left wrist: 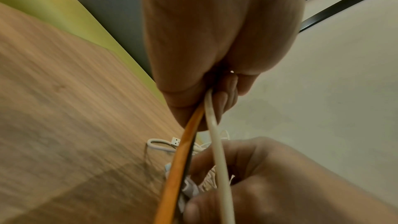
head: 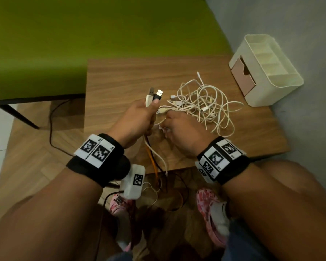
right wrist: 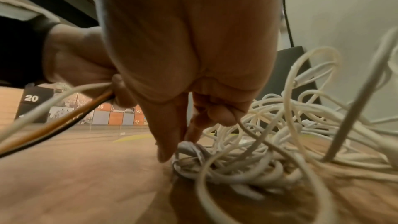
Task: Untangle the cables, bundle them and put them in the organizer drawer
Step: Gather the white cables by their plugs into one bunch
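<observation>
Meanwhile the left hand is gripping three freed cables, plugs pointing to 12 o'clock, lengths trailing to 6 over the desk edge, apparently keeping them separate. The right hand is pinching a strand in the tangle; the organizer is sitting at 2 o'clock.

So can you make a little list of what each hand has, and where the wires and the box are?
left hand: grips three cables, orange, black and white, plugs pointing up
right hand: pinches a strand at the tangle's near edge
white cable tangle: on the wooden table
organizer: table's far right corner, pink drawer shut
</observation>
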{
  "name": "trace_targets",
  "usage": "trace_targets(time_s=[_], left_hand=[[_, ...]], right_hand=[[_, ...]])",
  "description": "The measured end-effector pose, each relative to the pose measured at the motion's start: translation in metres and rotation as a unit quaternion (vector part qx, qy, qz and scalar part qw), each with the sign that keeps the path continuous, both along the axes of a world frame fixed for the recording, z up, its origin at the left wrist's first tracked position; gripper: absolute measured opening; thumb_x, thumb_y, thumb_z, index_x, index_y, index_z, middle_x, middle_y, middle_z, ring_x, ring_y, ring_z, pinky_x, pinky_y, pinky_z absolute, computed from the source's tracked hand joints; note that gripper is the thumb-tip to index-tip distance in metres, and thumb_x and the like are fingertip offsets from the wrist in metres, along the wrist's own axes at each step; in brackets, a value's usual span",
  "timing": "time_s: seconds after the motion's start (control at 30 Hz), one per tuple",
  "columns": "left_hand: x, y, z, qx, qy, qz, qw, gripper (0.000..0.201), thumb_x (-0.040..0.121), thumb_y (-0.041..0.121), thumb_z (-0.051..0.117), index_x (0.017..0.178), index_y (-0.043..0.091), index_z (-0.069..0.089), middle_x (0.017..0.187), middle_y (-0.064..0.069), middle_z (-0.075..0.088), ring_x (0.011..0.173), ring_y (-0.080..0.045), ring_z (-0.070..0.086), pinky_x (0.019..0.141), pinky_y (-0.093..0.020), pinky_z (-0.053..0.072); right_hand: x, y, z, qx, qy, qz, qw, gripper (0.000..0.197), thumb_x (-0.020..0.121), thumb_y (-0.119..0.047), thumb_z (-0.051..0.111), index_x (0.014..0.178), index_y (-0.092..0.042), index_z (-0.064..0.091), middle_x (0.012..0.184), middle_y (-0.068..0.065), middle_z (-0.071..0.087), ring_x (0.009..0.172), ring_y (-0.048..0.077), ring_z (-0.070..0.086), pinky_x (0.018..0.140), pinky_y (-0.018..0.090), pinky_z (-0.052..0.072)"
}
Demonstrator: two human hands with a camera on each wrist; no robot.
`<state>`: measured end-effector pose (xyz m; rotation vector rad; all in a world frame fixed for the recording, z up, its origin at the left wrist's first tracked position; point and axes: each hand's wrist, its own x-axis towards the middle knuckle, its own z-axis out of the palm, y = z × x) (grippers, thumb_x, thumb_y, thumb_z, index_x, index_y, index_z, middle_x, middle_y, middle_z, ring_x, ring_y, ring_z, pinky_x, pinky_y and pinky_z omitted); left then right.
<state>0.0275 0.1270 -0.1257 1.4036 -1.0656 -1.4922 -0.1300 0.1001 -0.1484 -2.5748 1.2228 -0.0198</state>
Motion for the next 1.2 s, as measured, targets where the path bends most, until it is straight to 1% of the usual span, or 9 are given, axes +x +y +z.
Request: trace_targets(time_s=[0.13, 0.27, 0.43, 0.6, 0.67, 0.73, 0.9, 1.1, 1.2], left_hand=[[-0.002, -0.001, 0.001, -0.008, -0.009, -0.004, 1.0, 0.033, 0.106, 0.031, 0.038, 0.076, 0.02, 0.037, 0.054, 0.009, 0.031, 0.046, -0.009, 0.024, 0.049, -0.027, 0.022], [-0.011, -0.001, 0.003, -0.045, -0.029, 0.005, 0.999, 0.032, 0.106, 0.028, 0.039, 0.075, 0.022, 0.042, 0.056, 0.008, 0.036, 0.048, -0.007, 0.032, 0.052, -0.029, 0.03], [-0.034, -0.009, 0.014, -0.094, -0.009, 0.045, 0.994, 0.025, 0.106, 0.029, 0.039, 0.082, 0.022, 0.046, 0.051, 0.013, 0.041, 0.048, -0.007, 0.037, 0.055, -0.033, 0.033], [-0.06, -0.025, 0.026, -0.139, -0.008, 0.098, 0.985, 0.015, 0.104, 0.026, 0.043, 0.091, 0.022, 0.049, 0.061, 0.011, 0.048, 0.058, -0.01, 0.049, 0.061, -0.037, 0.043], [-0.071, -0.031, 0.027, -0.147, -0.011, 0.096, 0.984, 0.016, 0.101, 0.028, 0.045, 0.088, 0.02, 0.051, 0.07, 0.004, 0.055, 0.068, -0.014, 0.056, 0.067, -0.04, 0.048], [-0.082, -0.036, 0.028, -0.149, -0.006, 0.076, 0.986, 0.02, 0.095, 0.032, 0.046, 0.09, 0.015, 0.055, 0.079, -0.005, 0.061, 0.074, -0.022, 0.058, 0.072, -0.043, 0.05], [-0.119, -0.046, 0.041, -0.135, 0.074, 0.036, 0.987, 0.026, 0.105, 0.016, 0.04, 0.122, 0.002, 0.056, 0.104, -0.018, 0.067, 0.087, -0.02, 0.068, 0.079, -0.035, 0.058], [-0.143, -0.034, 0.037, -0.142, 0.049, -0.04, 0.988, 0.03, 0.108, 0.022, 0.034, 0.102, 0.006, 0.058, 0.075, -0.004, 0.061, 0.065, -0.014, 0.057, 0.062, -0.029, 0.049], [-0.143, -0.039, 0.042, -0.126, 0.054, -0.068, 0.988, 0.029, 0.108, 0.024, 0.035, 0.094, 0.01, 0.056, 0.068, -0.001, 0.051, 0.059, -0.012, 0.046, 0.058, -0.027, 0.041]], right_hand=[[-0.001, 0.001, -0.002, -0.03, 0.011, -0.001, 0.999, 0.022, 0.094, -0.022, 0.057, 0.107, -0.013, 0.072, 0.106, 0.007, 0.057, 0.103, 0.031, 0.057, 0.078, 0.041, 0.049], [-0.013, -0.001, 0.006, -0.088, -0.124, -0.031, 0.988, 0.022, 0.091, -0.027, 0.061, 0.102, -0.012, 0.074, 0.097, 0.006, 0.064, 0.09, 0.027, 0.062, 0.072, 0.04, 0.052], [-0.034, -0.006, 0.036, -0.174, -0.285, -0.082, 0.939, 0.02, 0.089, -0.02, 0.068, 0.1, -0.004, 0.073, 0.094, 0.009, 0.065, 0.083, 0.02, 0.061, 0.07, 0.033, 0.052], [-0.053, -0.009, 0.063, 0.022, -0.408, -0.203, 0.89, 0.002, 0.096, -0.019, 0.063, 0.097, -0.02, 0.064, 0.085, -0.004, 0.07, 0.076, 0.009, 0.07, 0.066, 0.028, 0.057], [-0.06, -0.013, 0.068, 0.049, -0.438, -0.216, 0.872, 0.013, 0.095, -0.014, 0.064, 0.091, -0.026, 0.061, 0.082, -0.007, 0.069, 0.075, 0.006, 0.071, 0.065, 0.021, 0.055], [-0.068, -0.016, 0.073, 0.065, -0.465, -0.233, 0.852, 0.016, 0.093, -0.013, 0.067, 0.089, -0.028, 0.062, 0.075, -0.008, 0.069, 0.075, 0.009, 0.071, 0.067, 0.025, 0.057], [-0.085, -0.019, 0.089, 0.078, -0.522, -0.281, 0.802, 0.013, 0.089, -0.01, 0.071, 0.088, -0.022, 0.067, 0.07, -0.006, 0.07, 0.071, 0.013, 0.07, 0.067, 0.03, 0.059], [-0.109, -0.01, 0.083, 0.053, -0.529, -0.314, 0.787, 0.007, 0.09, -0.012, 0.07, 0.096, -0.015, 0.071, 0.069, -0.003, 0.067, 0.062, 0.006, 0.062, 0.058, 0.021, 0.051], [-0.115, -0.013, 0.083, 0.045, -0.554, -0.312, 0.77, 0.009, 0.089, -0.011, 0.071, 0.095, -0.016, 0.072, 0.078, -0.005, 0.07, 0.067, 0.004, 0.064, 0.064, 0.02, 0.051]])
